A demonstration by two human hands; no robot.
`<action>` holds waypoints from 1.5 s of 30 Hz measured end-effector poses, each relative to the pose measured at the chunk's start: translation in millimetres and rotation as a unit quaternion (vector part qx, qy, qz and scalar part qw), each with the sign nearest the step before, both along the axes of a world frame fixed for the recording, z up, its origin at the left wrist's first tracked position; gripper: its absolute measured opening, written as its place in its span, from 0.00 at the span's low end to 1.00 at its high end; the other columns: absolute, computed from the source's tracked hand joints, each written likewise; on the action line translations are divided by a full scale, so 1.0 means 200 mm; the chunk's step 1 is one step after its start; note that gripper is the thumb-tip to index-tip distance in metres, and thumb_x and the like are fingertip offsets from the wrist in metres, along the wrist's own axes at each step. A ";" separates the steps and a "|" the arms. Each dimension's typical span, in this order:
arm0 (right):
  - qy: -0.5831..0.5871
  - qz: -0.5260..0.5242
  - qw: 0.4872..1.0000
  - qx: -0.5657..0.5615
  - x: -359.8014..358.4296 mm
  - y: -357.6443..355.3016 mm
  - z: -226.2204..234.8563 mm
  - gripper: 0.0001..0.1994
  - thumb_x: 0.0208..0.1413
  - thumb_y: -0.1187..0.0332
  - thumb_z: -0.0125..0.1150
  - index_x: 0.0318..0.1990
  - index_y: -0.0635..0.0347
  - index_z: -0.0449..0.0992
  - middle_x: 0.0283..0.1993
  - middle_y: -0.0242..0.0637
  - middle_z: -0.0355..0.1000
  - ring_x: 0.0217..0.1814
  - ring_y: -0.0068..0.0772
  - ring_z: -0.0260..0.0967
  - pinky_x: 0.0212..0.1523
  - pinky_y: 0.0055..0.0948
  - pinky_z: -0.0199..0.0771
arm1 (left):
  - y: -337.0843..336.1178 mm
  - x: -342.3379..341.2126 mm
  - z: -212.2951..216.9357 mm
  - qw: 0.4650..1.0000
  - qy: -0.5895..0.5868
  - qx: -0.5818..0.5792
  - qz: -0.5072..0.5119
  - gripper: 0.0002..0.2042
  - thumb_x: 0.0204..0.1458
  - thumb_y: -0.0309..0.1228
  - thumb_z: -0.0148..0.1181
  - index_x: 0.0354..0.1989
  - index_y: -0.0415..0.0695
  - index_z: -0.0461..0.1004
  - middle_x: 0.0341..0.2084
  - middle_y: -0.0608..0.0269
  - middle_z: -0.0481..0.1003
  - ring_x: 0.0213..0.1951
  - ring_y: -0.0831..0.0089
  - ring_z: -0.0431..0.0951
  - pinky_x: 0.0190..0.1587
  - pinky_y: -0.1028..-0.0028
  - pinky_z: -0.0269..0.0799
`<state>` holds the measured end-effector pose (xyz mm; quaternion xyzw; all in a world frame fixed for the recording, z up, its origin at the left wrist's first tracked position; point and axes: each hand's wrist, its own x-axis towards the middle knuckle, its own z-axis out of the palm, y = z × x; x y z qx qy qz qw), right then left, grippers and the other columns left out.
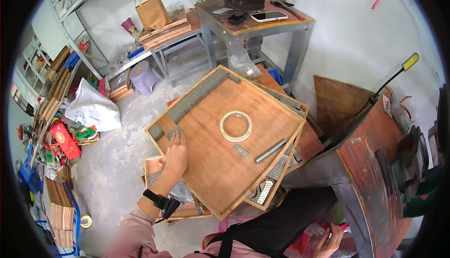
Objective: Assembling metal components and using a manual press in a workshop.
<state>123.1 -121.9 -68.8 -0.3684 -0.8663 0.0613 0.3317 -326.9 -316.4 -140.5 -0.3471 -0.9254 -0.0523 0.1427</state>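
A shallow wooden tray (206, 157) lies tilted across the middle, on top of other trays. My left hand (177, 154) reaches over its left side, fingers together on a small group of grey metal pieces (174, 131). A long block of similar metal pieces (199, 95) lines the far left wall, with a smaller block (156, 132) in the left corner. On the bare wood lie a tape roll (236, 140), a short row of metal pieces (241, 151) and a metal rod (270, 151). Low at the right, my right hand (329, 242) has curled fingers beside a red and clear plastic bag (304, 240); its grip is partly hidden.
Under the top tray, another tray (264, 201) holds more metal pieces. A worn metal-topped bench (375, 173) stands close at right, with a yellow-tipped flexible stalk (410, 62). Behind is a machine table (211, 19) with a phone (268, 16). Cluttered shelves and a white sack (93, 108) line the left.
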 end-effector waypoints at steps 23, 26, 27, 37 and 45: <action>-0.008 -0.065 0.998 0.002 0.25 -0.02 -0.04 0.09 0.53 0.80 0.55 0.42 0.66 0.74 0.39 0.46 0.72 0.40 0.46 0.71 0.42 0.37 0.72 | 0.05 -0.46 0.32 0.811 -0.068 -0.406 -0.416 0.23 0.32 0.26 0.63 0.42 0.38 0.67 0.38 0.53 0.67 0.44 0.58 0.69 0.49 0.65 0.67; -0.001 -0.071 0.997 0.016 0.28 -0.03 -0.05 0.09 0.52 0.80 0.56 0.42 0.65 0.74 0.38 0.46 0.73 0.39 0.46 0.71 0.40 0.37 0.72 | 0.09 -0.42 0.37 0.829 -0.146 -0.413 -0.347 0.23 0.34 0.26 0.63 0.43 0.37 0.66 0.38 0.51 0.68 0.46 0.55 0.69 0.49 0.63 0.67; -0.010 -0.079 0.997 0.013 0.30 -0.03 -0.07 0.09 0.52 0.80 0.56 0.42 0.65 0.74 0.38 0.46 0.73 0.38 0.46 0.71 0.40 0.37 0.72 | 0.11 -0.40 0.40 0.846 -0.221 -0.394 -0.283 0.23 0.35 0.25 0.62 0.44 0.37 0.65 0.38 0.49 0.68 0.46 0.54 0.69 0.50 0.62 0.66; 0.034 -0.066 0.997 -0.037 0.37 0.00 -0.12 0.08 0.47 0.83 0.53 0.37 0.68 0.71 0.34 0.50 0.69 0.36 0.50 0.67 0.37 0.38 0.68 | 0.03 -0.18 0.04 0.985 -0.103 -0.014 -0.139 0.22 0.42 0.25 0.59 0.48 0.35 0.63 0.39 0.39 0.70 0.43 0.46 0.70 0.45 0.58 0.66; 0.176 -0.079 0.981 -0.027 0.33 0.11 0.19 0.11 0.42 0.85 0.58 0.37 0.68 0.73 0.33 0.47 0.72 0.34 0.47 0.70 0.37 0.35 0.71 | 0.51 0.51 0.59 0.834 -0.434 0.082 -0.331 0.26 0.50 0.24 0.55 0.58 0.35 0.54 0.43 0.44 0.69 0.46 0.54 0.72 0.49 0.62 0.67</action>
